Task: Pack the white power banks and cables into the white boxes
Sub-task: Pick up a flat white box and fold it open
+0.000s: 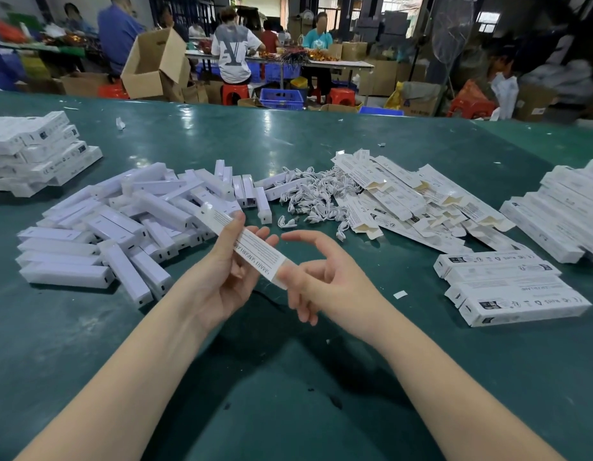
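Nearest you, your two forearms reach over the green table (288, 410) and meet above its middle. Your left hand (228, 271) has its grip curled round a white box (251, 247), thumb on one side and fingers on the other; the box looks flat, or barely opened. Its long axis runs diagonally, from the far left end above the pile down to the near right end. That near end lies against your right hand (316, 281), whose grip is loose and spread, fingers relaxed and holding nothing. I cannot tell whether the right fingers press the box end or only touch it.

The coming move likely turns on this: the box must be opened at one end, and your free right hand is the one at that end.

Just beyond and to the left lies the heap of white power banks (122, 234), bars pointing every way, closer to your left hand. Straight ahead, past your right fingertips, sits the tangle of cables (311, 197), nearer your right hand. Right of that is a spread of flat boxes (405, 197). Packed boxes (508, 287) sit at near right, with further stacks (38, 154) at far left.
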Demonstrator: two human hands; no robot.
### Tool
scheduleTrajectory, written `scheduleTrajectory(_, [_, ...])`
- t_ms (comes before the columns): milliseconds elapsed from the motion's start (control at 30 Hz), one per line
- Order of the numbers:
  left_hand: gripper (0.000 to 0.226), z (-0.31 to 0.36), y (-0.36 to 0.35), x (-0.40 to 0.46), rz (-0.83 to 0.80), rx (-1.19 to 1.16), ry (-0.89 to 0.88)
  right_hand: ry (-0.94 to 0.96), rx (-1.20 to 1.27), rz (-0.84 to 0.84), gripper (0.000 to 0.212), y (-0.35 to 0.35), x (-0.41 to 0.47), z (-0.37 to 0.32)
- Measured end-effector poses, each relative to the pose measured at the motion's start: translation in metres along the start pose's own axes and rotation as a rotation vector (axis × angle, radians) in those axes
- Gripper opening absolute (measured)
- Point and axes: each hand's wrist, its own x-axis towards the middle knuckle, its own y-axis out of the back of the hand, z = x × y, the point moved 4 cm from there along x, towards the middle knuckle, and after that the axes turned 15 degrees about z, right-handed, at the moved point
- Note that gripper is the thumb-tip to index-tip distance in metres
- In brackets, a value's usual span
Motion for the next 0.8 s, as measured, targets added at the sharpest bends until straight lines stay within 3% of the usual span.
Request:
scheduleTrajectory(167, [0.037, -0.004, -0.002, -0.001, -0.019, 0.003, 0.019, 0.184, -0.228, 0.130, 0.050, -0.002, 0.000, 0.005])
scheduleTrajectory(300, [0.013, 0.007, 0.002, 0.001, 0.014, 0.026, -0.049, 0.221, -0.319, 0.061, 0.051, -0.010, -0.003, 0.008])
scheduleTrajectory(367, [0.005, 0.026, 0.010, 0.002, 0.160, 0.186, -0.313, 0.224, -0.343, 0.051, 0.048, -0.012, -0.005, 0.009])
scheduleTrajectory(467, [0.017, 0.062, 0.026, -0.006, 0.560, 0.868, -0.989, 0.242, -0.396, 0.092, 0.037, -0.009, -0.004, 0.008])
scheduleTrajectory(500, [0.018, 0.071, 0.031, -0.009, 0.698, 1.110, -1.124, 0.248, -0.413, 0.109, 0.033, -0.007, -0.004, 0.007])
scheduleTrajectory(533, [0.016, 0.078, 0.036, -0.008, 0.787, 1.299, -1.145, 0.248, -0.429, 0.123, 0.029, -0.005, -0.003, 0.008])
scheduleTrajectory(633, [0.022, 0.089, 0.055, 0.004, 0.845, 1.658, -0.883, 0.225, -0.470, 0.142, 0.024, -0.002, -0.001, 0.009])
scheduleTrajectory(700, [0.017, 0.090, 0.062, 0.008, 0.808, 1.708, -0.781, 0.223, -0.490, 0.144, 0.021, -0.002, -0.001, 0.010])
scheduleTrajectory(800, [0.015, 0.089, 0.061, 0.009, 0.745, 1.688, -0.812, 0.220, -0.499, 0.143, 0.017, -0.004, -0.002, 0.010])
